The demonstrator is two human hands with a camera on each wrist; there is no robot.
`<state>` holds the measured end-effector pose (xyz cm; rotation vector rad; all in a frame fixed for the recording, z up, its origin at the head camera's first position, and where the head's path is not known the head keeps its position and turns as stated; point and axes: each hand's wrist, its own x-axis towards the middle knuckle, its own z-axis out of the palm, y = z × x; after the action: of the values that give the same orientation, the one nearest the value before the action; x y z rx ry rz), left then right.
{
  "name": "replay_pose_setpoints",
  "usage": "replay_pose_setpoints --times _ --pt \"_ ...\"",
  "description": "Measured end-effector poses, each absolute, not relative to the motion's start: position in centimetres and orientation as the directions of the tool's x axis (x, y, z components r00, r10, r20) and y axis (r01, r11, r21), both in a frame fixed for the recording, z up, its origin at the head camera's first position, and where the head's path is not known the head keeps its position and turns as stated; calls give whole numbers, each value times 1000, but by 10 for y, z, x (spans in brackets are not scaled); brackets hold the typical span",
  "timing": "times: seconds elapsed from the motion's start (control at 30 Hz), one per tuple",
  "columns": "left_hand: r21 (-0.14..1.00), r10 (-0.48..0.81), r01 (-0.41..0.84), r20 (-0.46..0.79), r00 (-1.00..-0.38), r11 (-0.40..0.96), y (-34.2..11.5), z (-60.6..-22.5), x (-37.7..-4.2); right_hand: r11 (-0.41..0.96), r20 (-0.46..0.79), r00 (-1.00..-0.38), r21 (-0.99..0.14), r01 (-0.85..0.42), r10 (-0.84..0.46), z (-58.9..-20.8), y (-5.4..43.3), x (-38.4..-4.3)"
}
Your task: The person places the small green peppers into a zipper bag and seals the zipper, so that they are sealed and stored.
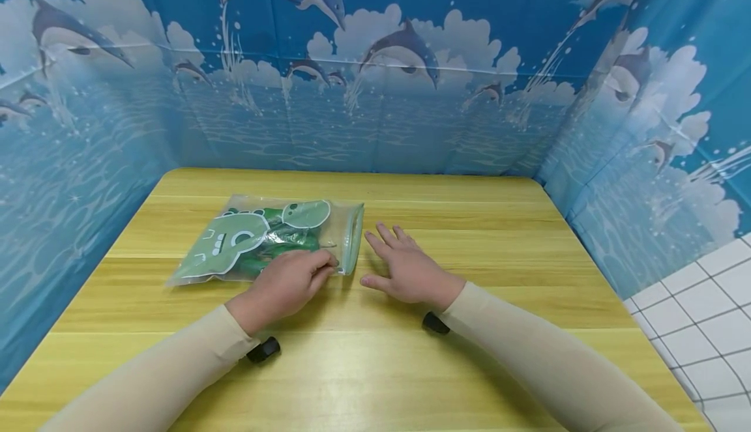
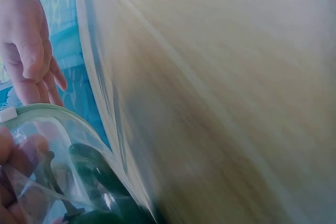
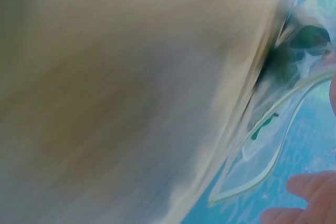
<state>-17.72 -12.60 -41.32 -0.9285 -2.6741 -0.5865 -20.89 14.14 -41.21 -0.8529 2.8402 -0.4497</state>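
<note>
A clear slider bag point(image 1: 229, 243) with a pale green cartoon print lies flat on the table, its mouth facing right. Inside are glossy dark green peppers point(image 1: 293, 242); a stem shows in the left wrist view. My left hand point(image 1: 287, 282) pinches the bag's near edge close to the mouth. A white slider point(image 2: 8, 114) sits on the rim there. Just right of the mouth, my right hand point(image 1: 413, 272) is spread, holding nothing and apart from the bag. The bag's mouth point(image 3: 252, 184) gapes in the right wrist view.
The bag lies on a yellow wood-grain table point(image 1: 499, 223). A blue dolphin-print curtain point(image 1: 375, 119) hangs behind the table and along both sides. White tiles point(image 1: 704, 315) show at the lower right. Each wrist carries a black device point(image 1: 435, 323).
</note>
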Motion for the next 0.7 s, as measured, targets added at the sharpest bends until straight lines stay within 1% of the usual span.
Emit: replay_pose_setpoints --times 0.27,0.47,0.7 --pt "311 534 644 372 -759 699 -126 -410 -177 705 7 -771 -399 -586 -637 -409 132 -202" --pt "321 540 655 381 -751 684 -125 -409 -175 666 36 -742 -413 -621 -670 -409 127 -198" --pt "322 534 662 403 -743 677 -123 -407 -173 584 159 -691 -423 -693 -705 -407 121 -193"
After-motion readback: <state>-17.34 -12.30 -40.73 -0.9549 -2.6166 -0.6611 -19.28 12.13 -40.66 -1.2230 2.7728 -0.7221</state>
